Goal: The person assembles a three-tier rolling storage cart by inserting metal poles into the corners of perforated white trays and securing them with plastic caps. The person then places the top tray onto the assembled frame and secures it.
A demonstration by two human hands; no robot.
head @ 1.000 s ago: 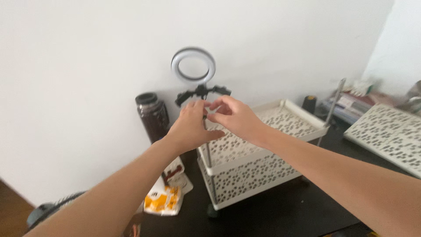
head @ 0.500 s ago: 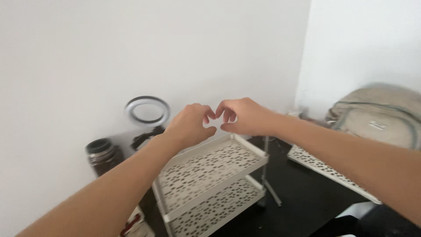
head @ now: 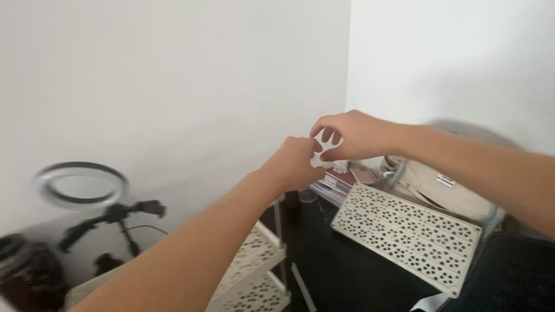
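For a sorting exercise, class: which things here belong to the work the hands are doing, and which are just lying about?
In hand:
left hand and right hand, fingertips together around something too small to identify
perforated two-tier rack below the left arm
loose perforated shelf panel

Lying about:
ring light on its stand
dark flask
beige bag
stacked books

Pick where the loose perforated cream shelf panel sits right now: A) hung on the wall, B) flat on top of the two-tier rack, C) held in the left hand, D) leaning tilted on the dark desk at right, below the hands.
D: the perforated panel lies tilted at right, below the left hand and right hand, apart from the rack.
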